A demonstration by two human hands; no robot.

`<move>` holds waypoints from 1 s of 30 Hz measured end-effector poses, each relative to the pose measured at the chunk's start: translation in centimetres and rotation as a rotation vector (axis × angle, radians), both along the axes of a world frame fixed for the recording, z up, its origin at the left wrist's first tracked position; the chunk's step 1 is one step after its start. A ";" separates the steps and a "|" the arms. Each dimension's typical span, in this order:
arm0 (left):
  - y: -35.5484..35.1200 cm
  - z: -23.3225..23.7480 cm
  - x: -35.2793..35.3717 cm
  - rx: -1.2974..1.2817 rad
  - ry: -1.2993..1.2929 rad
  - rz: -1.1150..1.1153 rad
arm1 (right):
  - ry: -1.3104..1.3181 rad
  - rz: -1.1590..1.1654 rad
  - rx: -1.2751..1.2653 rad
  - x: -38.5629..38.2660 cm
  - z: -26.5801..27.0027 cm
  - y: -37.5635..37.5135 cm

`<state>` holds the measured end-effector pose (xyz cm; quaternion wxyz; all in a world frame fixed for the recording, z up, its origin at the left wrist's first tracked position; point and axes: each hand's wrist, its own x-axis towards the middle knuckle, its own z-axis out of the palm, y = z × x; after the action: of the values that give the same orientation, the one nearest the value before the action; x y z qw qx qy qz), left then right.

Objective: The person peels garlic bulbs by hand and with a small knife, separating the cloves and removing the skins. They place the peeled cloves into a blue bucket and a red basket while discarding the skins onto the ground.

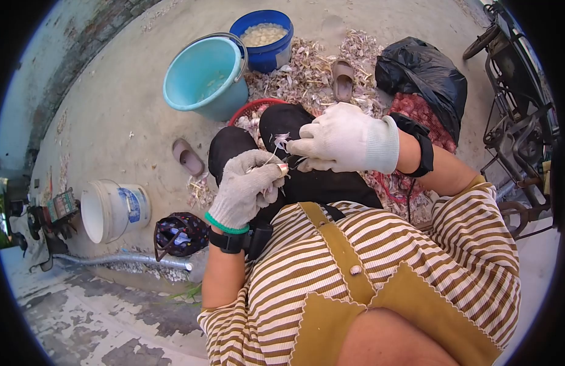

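My left hand (pixel 244 188), in a knitted white glove with a green cuff, is closed above my lap. A bare thumb tip pokes out of this glove, next to a small pale piece that may be a garlic clove. My right hand (pixel 337 141), also in a white glove, is pinched round a strip of garlic skin (pixel 281 142), with a thin strand running toward my left hand. Just beyond my knees is a red basket (pixel 256 105) with garlic in it, partly hidden by my legs.
A light-blue bucket (pixel 206 76) and a dark-blue bucket (pixel 263 38) of peeled cloves stand ahead. Skins (pixel 307 70) litter the floor round a slipper (pixel 343 80). At right are a black bag (pixel 421 76), a red net sack (pixel 420 116) and a metal frame; a white bucket (pixel 114 210) lies left.
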<state>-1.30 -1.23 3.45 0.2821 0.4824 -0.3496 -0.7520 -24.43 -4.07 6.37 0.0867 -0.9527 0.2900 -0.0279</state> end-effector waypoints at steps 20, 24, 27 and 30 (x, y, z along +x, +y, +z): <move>-0.5 1.0 1.1 -0.183 -0.263 -0.331 | 0.163 0.124 -0.010 2.2 0.1 -1.1; -0.4 0.6 0.6 -0.224 -0.263 -0.243 | 0.159 0.053 0.044 2.0 0.5 -1.4; -0.2 -0.7 -0.1 -0.276 -0.306 -0.242 | -0.007 -0.047 0.126 1.7 -1.5 -1.9; 0.0 -0.5 -0.5 -0.275 -0.277 -0.178 | -0.231 -0.104 0.243 1.3 -3.3 -2.1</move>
<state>-1.83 -1.27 2.92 0.2269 0.5052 -0.5255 -0.6459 -23.17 -6.22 3.04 0.2325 -0.9093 0.3284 -0.1064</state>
